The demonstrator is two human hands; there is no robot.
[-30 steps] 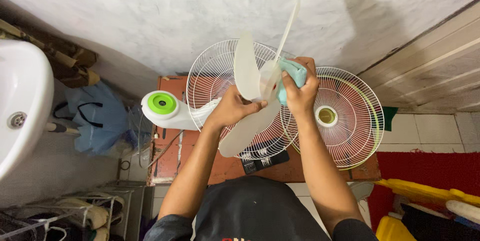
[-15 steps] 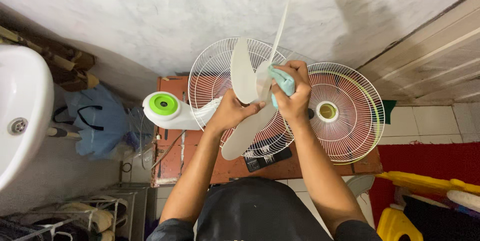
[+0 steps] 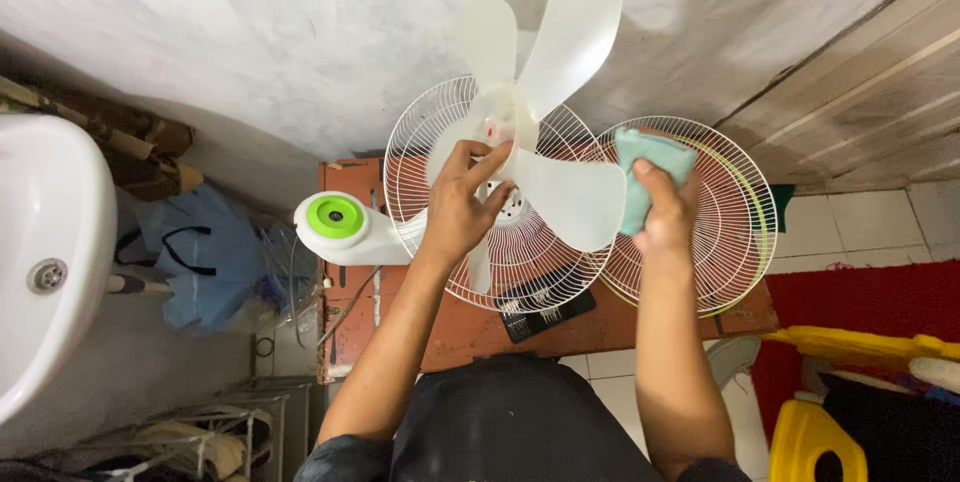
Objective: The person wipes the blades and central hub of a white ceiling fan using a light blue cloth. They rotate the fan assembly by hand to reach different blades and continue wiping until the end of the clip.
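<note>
Left hand (image 3: 462, 204): gripping the white plastic fan blade (image 3: 545, 122) at its hub.
Right hand (image 3: 668, 214): clutching the teal cloth (image 3: 645, 174).
Change: blade is now facing the camera, cloth moving outward.

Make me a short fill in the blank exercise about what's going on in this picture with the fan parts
1. The left hand holds the white fan blade near its ____.
2. The right hand grips a light ____ cloth.
3. The round cap on the white fan base is ____.
4. Two white wire grilles lie on a reddish-brown ____.

Missing words: hub; blue; green; table
</note>
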